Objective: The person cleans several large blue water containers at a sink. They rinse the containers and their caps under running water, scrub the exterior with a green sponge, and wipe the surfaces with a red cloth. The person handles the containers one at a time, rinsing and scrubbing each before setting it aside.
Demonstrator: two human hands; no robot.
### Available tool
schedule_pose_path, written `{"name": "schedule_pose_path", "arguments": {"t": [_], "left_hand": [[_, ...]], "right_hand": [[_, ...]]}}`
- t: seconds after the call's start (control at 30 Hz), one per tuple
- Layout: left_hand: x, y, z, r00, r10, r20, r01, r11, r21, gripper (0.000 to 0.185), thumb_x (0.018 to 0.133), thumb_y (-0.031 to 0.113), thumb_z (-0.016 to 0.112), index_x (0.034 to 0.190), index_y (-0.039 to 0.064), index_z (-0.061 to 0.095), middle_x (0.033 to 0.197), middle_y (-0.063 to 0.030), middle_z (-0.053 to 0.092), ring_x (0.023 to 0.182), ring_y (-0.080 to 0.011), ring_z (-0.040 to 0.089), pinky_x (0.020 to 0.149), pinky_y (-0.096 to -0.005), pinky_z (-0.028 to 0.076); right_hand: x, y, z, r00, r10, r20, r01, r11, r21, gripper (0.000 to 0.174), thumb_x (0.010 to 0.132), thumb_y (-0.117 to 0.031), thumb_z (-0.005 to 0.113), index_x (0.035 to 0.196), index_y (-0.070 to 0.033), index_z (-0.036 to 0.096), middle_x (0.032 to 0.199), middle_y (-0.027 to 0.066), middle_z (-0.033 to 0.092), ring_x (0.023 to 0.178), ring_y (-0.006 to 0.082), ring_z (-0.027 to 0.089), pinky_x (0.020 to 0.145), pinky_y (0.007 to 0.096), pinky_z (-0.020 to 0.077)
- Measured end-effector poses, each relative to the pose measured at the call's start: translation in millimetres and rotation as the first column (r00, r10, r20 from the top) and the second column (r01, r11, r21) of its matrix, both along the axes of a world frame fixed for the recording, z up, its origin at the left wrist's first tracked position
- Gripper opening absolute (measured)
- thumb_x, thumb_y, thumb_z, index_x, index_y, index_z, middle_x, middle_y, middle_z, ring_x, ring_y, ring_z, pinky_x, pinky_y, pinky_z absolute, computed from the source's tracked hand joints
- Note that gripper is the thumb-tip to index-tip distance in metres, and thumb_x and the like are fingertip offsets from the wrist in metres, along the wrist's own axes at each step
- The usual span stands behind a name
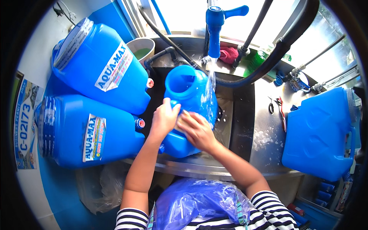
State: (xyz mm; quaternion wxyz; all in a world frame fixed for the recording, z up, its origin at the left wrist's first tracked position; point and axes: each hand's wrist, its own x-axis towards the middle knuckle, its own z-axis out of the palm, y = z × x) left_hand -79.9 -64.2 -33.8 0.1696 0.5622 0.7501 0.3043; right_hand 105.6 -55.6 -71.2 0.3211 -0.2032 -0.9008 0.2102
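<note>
A blue plastic water jug [188, 143] without its cap lies tilted in the metal sink [241, 129], its wide round mouth facing up. My left hand [164, 118] grips the jug's handle. In my right hand [198, 129] is a yellowish sponge [181, 122], pressed against the jug beside that handle; the fingers hide part of it. Water runs from a blue-handled faucet [214, 37] onto the jug's right side.
Two capped blue jugs [100, 66] with labels stand at the left. Another blue jug [319, 132] is on the right counter, near scissors [271, 105]. A black hose [267, 69] arches over the sink. Behind are a red cloth [228, 54] and a pail [142, 49].
</note>
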Motion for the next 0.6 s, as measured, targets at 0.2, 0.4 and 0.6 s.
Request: {"name": "schedule_pose_path", "arguments": {"t": [0.2,0.4,0.6], "left_hand": [[-23.1,-13.4,3.3,0.990,-0.139,0.005,0.139,0.987,-0.082,0.040,0.079,0.018,0.070,0.108,-0.002,0.051,0.084,-0.0292,0.064,0.083,-0.0468,0.063,0.073,-0.0501,0.051],[-23.2,-33.4,11.7,0.933,-0.349,0.090,0.357,0.929,-0.097,0.039,0.073,0.006,0.073,0.107,0.002,0.054,0.089,-0.0242,0.066,0.086,-0.0430,0.064,0.074,-0.0453,0.052],[9.5,-28.7,25.9,0.578,-0.766,-0.281,0.774,0.624,-0.109,0.048,0.084,0.055,0.060,0.094,0.008,0.062,0.070,-0.0099,0.062,0.066,-0.0282,0.065,0.060,-0.0367,0.051]], "right_hand": [[-6.7,16.1,-38.0,0.848,-0.441,-0.293,0.384,0.894,-0.232,0.036,0.087,-0.021,0.056,0.117,-0.002,0.066,0.131,0.0243,0.044,0.126,0.0402,0.039,0.107,0.0486,0.0309],[61.5,105.6,-126.6,0.705,-0.620,-0.345,0.177,0.625,-0.761,0.036,0.090,-0.018,0.052,0.119,-0.002,0.064,0.118,0.0181,0.064,0.112,0.0273,0.059,0.100,0.0354,0.0420],[141.4,105.6,-208.4,0.766,-0.641,-0.041,0.000,0.064,-0.998,0.036,0.092,-0.020,0.052,0.117,0.003,0.064,0.115,0.0124,0.066,0.105,0.0213,0.061,0.094,0.0311,0.0452]]}}
